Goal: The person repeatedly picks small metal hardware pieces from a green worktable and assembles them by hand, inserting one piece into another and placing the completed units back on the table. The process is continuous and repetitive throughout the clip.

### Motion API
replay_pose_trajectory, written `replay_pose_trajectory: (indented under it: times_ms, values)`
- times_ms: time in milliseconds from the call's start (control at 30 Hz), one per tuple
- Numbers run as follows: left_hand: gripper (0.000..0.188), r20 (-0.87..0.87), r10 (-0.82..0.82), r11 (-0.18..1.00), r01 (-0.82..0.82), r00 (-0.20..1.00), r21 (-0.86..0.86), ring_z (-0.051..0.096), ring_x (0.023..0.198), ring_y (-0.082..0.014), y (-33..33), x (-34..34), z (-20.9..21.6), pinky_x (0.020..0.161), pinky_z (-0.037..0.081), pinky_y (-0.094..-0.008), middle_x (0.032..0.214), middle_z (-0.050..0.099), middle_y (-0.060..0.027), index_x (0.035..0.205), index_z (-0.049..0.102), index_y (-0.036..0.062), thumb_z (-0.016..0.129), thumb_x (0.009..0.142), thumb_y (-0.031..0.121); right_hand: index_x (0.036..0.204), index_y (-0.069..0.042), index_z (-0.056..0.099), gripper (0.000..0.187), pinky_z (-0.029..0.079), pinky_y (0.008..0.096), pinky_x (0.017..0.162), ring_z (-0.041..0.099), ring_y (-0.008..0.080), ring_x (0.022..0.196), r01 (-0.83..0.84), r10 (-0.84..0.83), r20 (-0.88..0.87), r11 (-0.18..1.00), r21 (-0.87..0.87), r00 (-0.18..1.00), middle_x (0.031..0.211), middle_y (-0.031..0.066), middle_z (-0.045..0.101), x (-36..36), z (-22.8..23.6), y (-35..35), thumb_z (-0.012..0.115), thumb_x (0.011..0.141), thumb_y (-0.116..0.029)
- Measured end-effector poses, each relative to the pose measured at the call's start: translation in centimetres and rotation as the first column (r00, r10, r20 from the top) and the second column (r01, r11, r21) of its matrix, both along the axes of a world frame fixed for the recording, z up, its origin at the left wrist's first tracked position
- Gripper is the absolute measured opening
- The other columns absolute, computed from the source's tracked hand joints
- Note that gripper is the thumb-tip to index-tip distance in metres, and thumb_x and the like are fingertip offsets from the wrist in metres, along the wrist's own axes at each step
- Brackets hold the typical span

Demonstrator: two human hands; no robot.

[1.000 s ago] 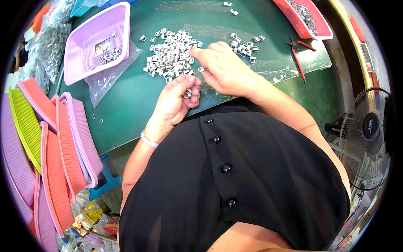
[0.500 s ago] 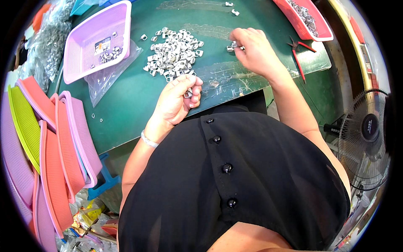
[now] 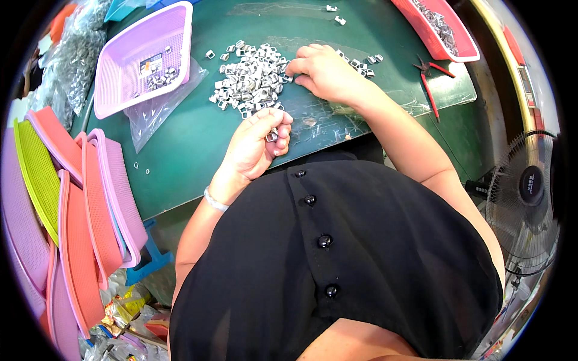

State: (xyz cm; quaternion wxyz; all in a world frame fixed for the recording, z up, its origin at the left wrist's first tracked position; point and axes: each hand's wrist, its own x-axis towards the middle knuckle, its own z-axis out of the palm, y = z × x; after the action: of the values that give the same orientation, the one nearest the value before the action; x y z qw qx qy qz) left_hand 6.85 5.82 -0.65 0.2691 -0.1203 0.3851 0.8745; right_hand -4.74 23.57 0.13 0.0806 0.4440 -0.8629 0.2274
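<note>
A pile of small silvery metal buckle-like pieces (image 3: pixel 253 75) lies on the green tabletop (image 3: pixel 198 159). At the near edge of this heap, my left hand (image 3: pixel 256 141) is closed around a metal buckle-like piece (image 3: pixel 272 136), part of which shows between thumb and fingers. My right hand (image 3: pixel 325 73) reaches from the right to the heap's right side. Its fingers are bent, thumb and forefinger slightly apart at the outermost pieces, and I make out nothing held. Beyond its wrist is a smaller group of similar pieces (image 3: pixel 363 65).
A pink-purple basket (image 3: pixel 108 90) with some metal pieces stands left on a clear plastic bag (image 3: pixel 158 123). Red-handled pliers (image 3: pixel 430 90) lie right, below a red basket (image 3: pixel 466 55) of metal parts. Stacked baskets (image 3: pixel 78 240) fill the left; a fan (image 3: pixel 524 198) stands right.
My right hand has moved left from the smaller group to the heap's right edge, uncovering that group. My left hand keeps its grip on the piece, nearly unmoved.
</note>
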Motion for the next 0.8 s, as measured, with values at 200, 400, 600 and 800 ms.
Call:
replay_pose_trajectory:
  times_ms: [200, 400, 600, 800]
  values:
    - [0.014, 0.007, -0.008, 1.0, 0.008, 1.0, 0.004, 0.044, 0.054, -0.0095, 0.1, 0.0, 0.2, 0.049, 0.036, -0.0215, 0.066, 0.051, -0.0011, 0.087, 0.056, 0.0022, 0.051, 0.088, 0.015, 0.084, -0.003, 0.059, 0.014, 0.044, 0.0367, 0.071, 0.055, 0.0285, 0.079, -0.056, 0.055, 0.044, 0.998, 0.036, 0.998, 0.078, 0.01, 0.056, -0.6, -0.3, -0.5, 0.061, 0.07, -0.007]
    - [0.018, 0.036, 0.07, 0.997, -0.069, 0.997, -0.031, 0.044, 0.054, -0.0105, 0.5, 0.0, 0.8, 0.048, 0.036, -0.0216, 0.065, 0.051, -0.0025, 0.09, 0.054, 0.0026, 0.05, 0.089, 0.02, 0.083, 0.0, 0.055, 0.013, 0.044, 0.0301, 0.063, 0.054, 0.0183, 0.07, -0.159, 0.159, 0.598, 0.986, -0.053, 0.786, 0.078, 0.0079, 0.056, 1.3, 2.3, 0.1, 0.059, 0.074, -0.009]
    - [0.021, 0.062, 0.04, 0.994, -0.034, 0.997, -0.107, 0.044, 0.05, -0.0112, 0.7, -0.4, 0.7, 0.044, 0.035, -0.0218, 0.063, 0.051, -0.003, 0.082, 0.053, 0.0031, 0.051, 0.089, 0.023, 0.082, 0.001, 0.054, 0.014, 0.043, 0.0278, 0.061, 0.053, 0.0141, 0.069, -0.225, 0.249, 0.683, 0.966, -0.126, 0.686, 0.077, 0.0063, 0.055, 2.8, 3.3, -0.2, 0.058, 0.077, -0.012]
    - [0.02, 0.074, 0.011, 1.0, -0.009, 0.997, -0.024, 0.041, 0.052, -0.0107, 0.3, -0.3, 0.5, 0.046, 0.033, -0.0211, 0.064, 0.049, -0.0031, 0.087, 0.05, 0.0046, 0.042, 0.091, 0.022, 0.085, 0.001, 0.056, 0.014, 0.045, 0.0273, 0.064, 0.054, 0.0142, 0.072, -0.129, 0.28, 0.717, 0.957, -0.258, 0.638, 0.079, 0.0055, 0.056, 3.6, 2.6, -0.1, 0.061, 0.076, -0.009]
